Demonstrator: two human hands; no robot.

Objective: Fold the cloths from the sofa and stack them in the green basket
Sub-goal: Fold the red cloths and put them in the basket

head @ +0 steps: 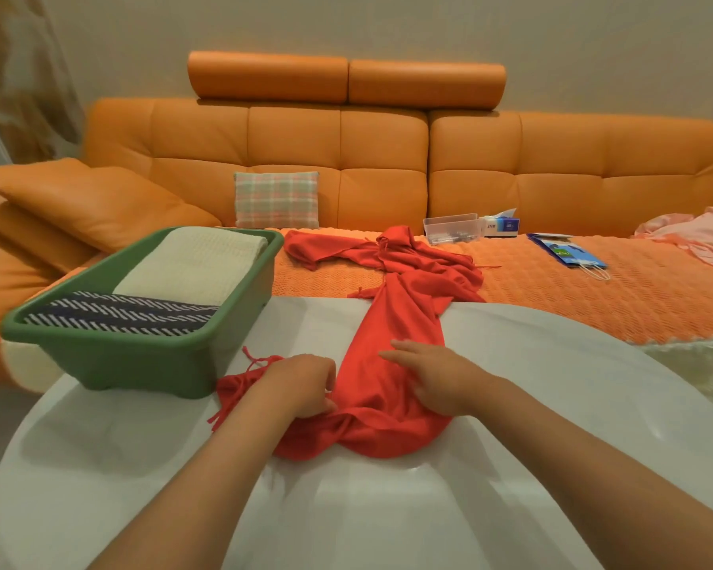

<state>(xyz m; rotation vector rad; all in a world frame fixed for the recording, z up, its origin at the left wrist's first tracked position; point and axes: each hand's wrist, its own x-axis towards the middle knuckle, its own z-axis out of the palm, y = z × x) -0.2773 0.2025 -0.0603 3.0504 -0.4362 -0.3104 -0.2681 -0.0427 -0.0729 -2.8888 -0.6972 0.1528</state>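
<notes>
A long red fringed cloth [392, 318] stretches from the orange sofa seat [593, 290] onto the white table [346, 508], bunched at its near end. My left hand [301, 386] grips a gathered fold of the cloth near its fringed edge. My right hand [433, 378] lies flat on the cloth just to the right, fingers straight and pointing left. The green basket [149, 355] stands on the table's left side. It holds a folded cream cloth [198, 261] and a folded dark blue and white patterned cloth [124, 314].
A plaid cushion [276, 199] leans on the sofa back. A clear plastic box [451, 228], a tissue box [503, 224] and a blue paper bag [569, 250] lie on the seat. Pink fabric [696, 236] sits at the far right.
</notes>
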